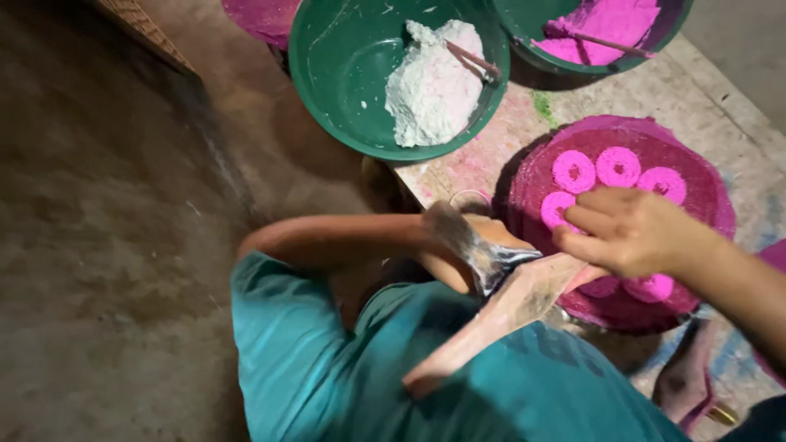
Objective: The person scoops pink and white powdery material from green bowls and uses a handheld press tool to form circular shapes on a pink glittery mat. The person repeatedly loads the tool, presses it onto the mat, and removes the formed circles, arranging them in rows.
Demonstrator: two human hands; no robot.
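My left hand [449, 231] is closed around the twisted neck of a clear plastic bag [501, 260]. The bag's pale pink body [491, 323] slants down across my teal shirt. My right hand [634, 233] hovers palm down over a round magenta tray [704, 184], fingers together and pointing left. Its fingertips lie by a pink dough ring [555, 206]. Its palm covers the bag's upper end, and its grip there is hidden. More pink rings [618, 166] lie in a curve on the tray, and another ring [651, 288] shows below my hand.
A green basin [327, 74] holds white dough [434, 82] and a stick [475, 59]. A second green basin [536, 51] at the top right holds pink dough [610, 24]. Both stand on a stained board [696, 90]. Bare concrete floor [106, 245] lies to the left.
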